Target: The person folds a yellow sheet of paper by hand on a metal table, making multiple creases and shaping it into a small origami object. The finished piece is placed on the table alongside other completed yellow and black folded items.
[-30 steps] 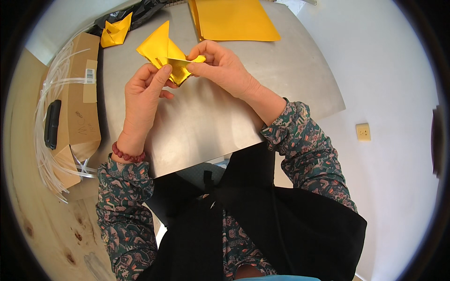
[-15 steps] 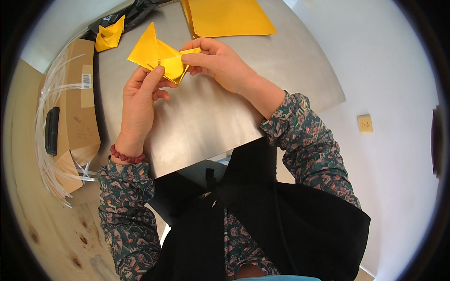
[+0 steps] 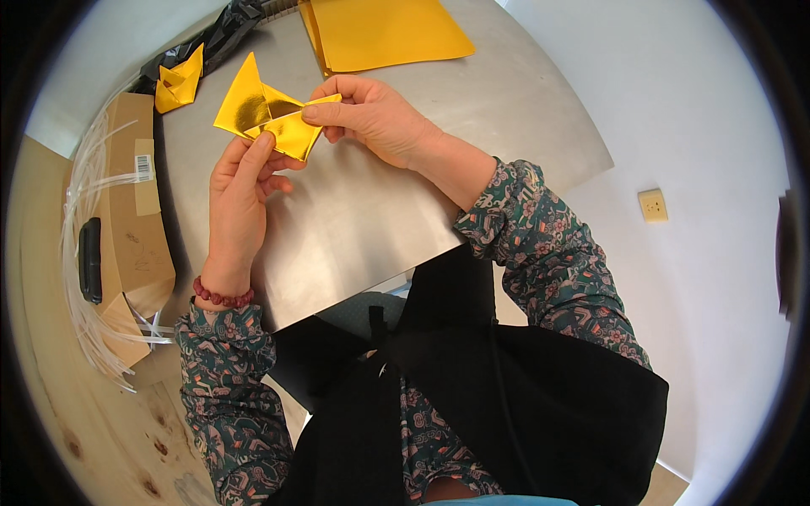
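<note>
Above a metal tabletop (image 3: 354,228) I hold a folded piece of shiny gold paper (image 3: 245,105), with one tall pointed flap standing up at its left. My left hand (image 3: 242,181) pinches its lower edge, thumb in front and fingers behind. At the right corner, my right hand (image 3: 371,118) grips it between thumb and fingers. A second folded gold paper piece (image 3: 179,82), pointed in a similar way, rests at the far left of the table. Gold paper sheets (image 3: 392,34) lie stacked at the back edge.
Black plastic (image 3: 224,38) is bunched at the far left edge. Left of the table stands a cardboard box (image 3: 135,244) with clear plastic strips (image 3: 74,219) and a black handle-like piece (image 3: 90,261). A white wall with a socket (image 3: 652,205) rises on the right.
The folded gold paper has turned slightly in my hands, so its front catches the light differently. Both hands keep their hold. The whole view has shifted a little.
</note>
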A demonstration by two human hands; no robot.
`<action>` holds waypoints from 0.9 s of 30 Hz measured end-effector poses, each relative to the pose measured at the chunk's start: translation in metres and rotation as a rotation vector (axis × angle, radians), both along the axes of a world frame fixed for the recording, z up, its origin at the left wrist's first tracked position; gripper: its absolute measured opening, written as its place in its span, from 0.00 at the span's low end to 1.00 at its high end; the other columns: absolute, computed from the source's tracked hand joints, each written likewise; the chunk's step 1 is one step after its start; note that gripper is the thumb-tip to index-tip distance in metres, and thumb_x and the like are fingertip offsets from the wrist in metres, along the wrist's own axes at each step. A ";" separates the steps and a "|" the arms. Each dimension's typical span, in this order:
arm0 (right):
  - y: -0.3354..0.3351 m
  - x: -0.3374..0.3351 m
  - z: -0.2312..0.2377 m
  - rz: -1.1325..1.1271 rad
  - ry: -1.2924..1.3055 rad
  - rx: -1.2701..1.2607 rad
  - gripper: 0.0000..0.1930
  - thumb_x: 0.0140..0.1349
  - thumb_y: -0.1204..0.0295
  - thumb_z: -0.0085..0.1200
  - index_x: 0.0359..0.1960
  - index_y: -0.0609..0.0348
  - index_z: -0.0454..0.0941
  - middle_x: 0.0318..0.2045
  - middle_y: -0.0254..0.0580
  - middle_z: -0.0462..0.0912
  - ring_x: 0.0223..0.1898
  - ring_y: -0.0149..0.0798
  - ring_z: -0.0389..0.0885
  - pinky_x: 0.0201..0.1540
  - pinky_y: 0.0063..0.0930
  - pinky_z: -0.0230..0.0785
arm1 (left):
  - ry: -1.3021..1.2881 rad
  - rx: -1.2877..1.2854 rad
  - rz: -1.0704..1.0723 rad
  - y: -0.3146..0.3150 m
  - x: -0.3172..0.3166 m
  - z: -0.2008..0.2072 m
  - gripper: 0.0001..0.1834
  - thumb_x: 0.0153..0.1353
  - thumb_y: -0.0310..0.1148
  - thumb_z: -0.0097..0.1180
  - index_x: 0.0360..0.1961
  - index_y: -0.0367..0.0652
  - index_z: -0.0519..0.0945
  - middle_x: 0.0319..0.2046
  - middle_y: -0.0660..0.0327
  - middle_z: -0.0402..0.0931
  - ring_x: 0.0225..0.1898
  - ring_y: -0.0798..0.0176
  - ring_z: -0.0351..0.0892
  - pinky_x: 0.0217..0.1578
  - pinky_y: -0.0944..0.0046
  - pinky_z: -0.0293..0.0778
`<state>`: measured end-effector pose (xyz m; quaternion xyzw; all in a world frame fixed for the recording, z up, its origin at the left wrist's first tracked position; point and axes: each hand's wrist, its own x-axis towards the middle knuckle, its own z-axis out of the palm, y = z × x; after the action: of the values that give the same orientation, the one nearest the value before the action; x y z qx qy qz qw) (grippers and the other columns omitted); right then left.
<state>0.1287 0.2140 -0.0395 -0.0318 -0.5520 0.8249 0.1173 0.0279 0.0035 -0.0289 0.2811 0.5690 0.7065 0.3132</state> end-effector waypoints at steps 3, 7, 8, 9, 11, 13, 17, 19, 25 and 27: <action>-0.001 0.000 0.000 -0.007 -0.011 0.011 0.12 0.66 0.66 0.73 0.44 0.57 0.85 0.34 0.31 0.85 0.34 0.25 0.79 0.39 0.20 0.73 | -0.007 0.006 -0.025 0.000 0.000 0.001 0.13 0.82 0.38 0.54 0.58 0.44 0.83 0.48 0.61 0.89 0.44 0.68 0.89 0.36 0.72 0.77; 0.000 -0.001 -0.001 -0.006 -0.004 0.040 0.11 0.66 0.66 0.73 0.42 0.56 0.86 0.33 0.30 0.84 0.34 0.24 0.77 0.39 0.19 0.71 | -0.023 -0.013 -0.027 0.000 0.003 0.004 0.14 0.82 0.38 0.54 0.59 0.44 0.82 0.48 0.61 0.88 0.43 0.68 0.89 0.34 0.72 0.77; 0.000 -0.001 -0.001 -0.003 -0.002 0.040 0.11 0.66 0.65 0.73 0.41 0.56 0.86 0.33 0.29 0.84 0.34 0.24 0.77 0.39 0.19 0.71 | -0.027 -0.017 -0.022 0.000 0.004 0.005 0.14 0.82 0.38 0.55 0.59 0.44 0.82 0.48 0.61 0.88 0.43 0.68 0.89 0.34 0.72 0.77; 0.001 -0.001 -0.002 -0.003 -0.001 0.045 0.11 0.66 0.65 0.73 0.41 0.56 0.86 0.33 0.29 0.84 0.34 0.24 0.77 0.39 0.18 0.71 | -0.023 -0.028 -0.007 0.000 0.005 0.005 0.14 0.81 0.38 0.55 0.59 0.44 0.82 0.49 0.62 0.88 0.43 0.68 0.89 0.33 0.72 0.77; 0.001 -0.001 -0.002 -0.001 -0.004 0.064 0.11 0.66 0.65 0.73 0.40 0.56 0.86 0.33 0.29 0.84 0.34 0.24 0.76 0.39 0.18 0.71 | -0.012 -0.004 0.001 0.000 0.006 0.006 0.14 0.80 0.36 0.57 0.60 0.43 0.82 0.49 0.62 0.88 0.42 0.68 0.89 0.32 0.72 0.77; 0.001 0.000 -0.002 0.001 -0.013 0.096 0.11 0.66 0.64 0.73 0.40 0.56 0.86 0.33 0.29 0.84 0.34 0.24 0.76 0.39 0.18 0.70 | -0.023 -0.035 0.028 0.000 0.003 0.007 0.16 0.79 0.36 0.59 0.62 0.42 0.82 0.51 0.61 0.88 0.43 0.68 0.90 0.33 0.73 0.80; 0.000 0.002 0.001 0.014 -0.039 0.003 0.12 0.68 0.64 0.72 0.45 0.56 0.85 0.37 0.30 0.85 0.37 0.24 0.79 0.41 0.20 0.73 | -0.074 0.017 0.010 -0.001 -0.001 0.005 0.17 0.78 0.33 0.61 0.63 0.41 0.81 0.52 0.60 0.87 0.44 0.68 0.90 0.36 0.72 0.84; -0.002 0.003 0.003 0.019 -0.042 -0.126 0.13 0.69 0.64 0.71 0.48 0.56 0.84 0.39 0.32 0.85 0.40 0.25 0.82 0.44 0.22 0.77 | -0.081 0.017 0.045 0.000 -0.002 0.002 0.16 0.77 0.33 0.61 0.63 0.41 0.81 0.52 0.60 0.87 0.44 0.67 0.90 0.38 0.71 0.85; -0.005 0.005 0.003 0.099 -0.084 0.052 0.14 0.72 0.66 0.67 0.52 0.60 0.81 0.44 0.37 0.87 0.44 0.31 0.88 0.49 0.27 0.84 | -0.111 0.055 0.078 0.000 -0.006 -0.002 0.15 0.78 0.32 0.60 0.61 0.41 0.82 0.51 0.59 0.88 0.47 0.64 0.91 0.44 0.68 0.88; -0.004 0.004 0.001 0.111 -0.106 0.055 0.13 0.73 0.68 0.66 0.53 0.61 0.81 0.45 0.39 0.87 0.43 0.32 0.89 0.49 0.27 0.84 | -0.127 0.060 0.067 0.000 -0.006 -0.002 0.15 0.78 0.32 0.60 0.61 0.40 0.82 0.51 0.58 0.88 0.48 0.62 0.91 0.46 0.67 0.89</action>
<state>0.1326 0.2099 -0.0384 -0.0416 -0.5809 0.8118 0.0430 0.0222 0.0035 -0.0309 0.2259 0.5359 0.7495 0.3162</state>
